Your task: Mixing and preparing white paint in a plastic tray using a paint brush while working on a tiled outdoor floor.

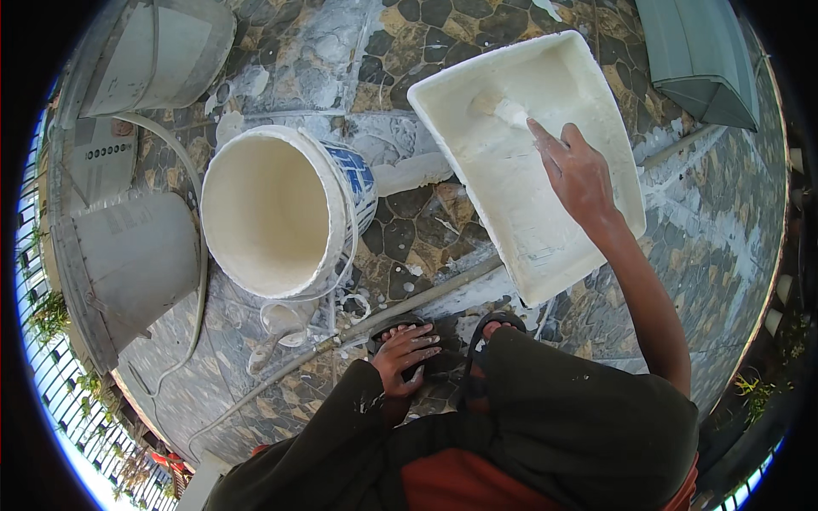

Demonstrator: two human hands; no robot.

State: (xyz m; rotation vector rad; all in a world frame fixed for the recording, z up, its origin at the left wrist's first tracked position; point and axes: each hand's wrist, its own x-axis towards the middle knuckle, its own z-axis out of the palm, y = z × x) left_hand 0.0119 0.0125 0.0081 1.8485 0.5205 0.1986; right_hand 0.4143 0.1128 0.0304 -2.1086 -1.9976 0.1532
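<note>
My right hand (pixel 581 176) reaches into a white rectangular tray (pixel 511 223), its fingers closed around the white handle of a paintbrush (pixel 512 113). The brush's pale bristles rest against the tray's inner surface, toward its far left corner. White residue coats the tray. Beside my left knee, my left hand (pixel 406 353) hangs with its fingers stretched out, and I see nothing in it. White smears mark those fingers. To the left of the tray, a large white and blue bucket (pixel 356 180) with a wire handle leans toward me; no contents show on its visible inner wall.
Two grey buckets (pixel 128 264) sit at the left, with a hose (pixel 192 175) running past them. A pipe (pixel 409 304) crosses the stone-patterned floor (pixel 409 243) under the tray. At the upper right stands a grey-green container (pixel 699 55). White splashes cover much of the floor.
</note>
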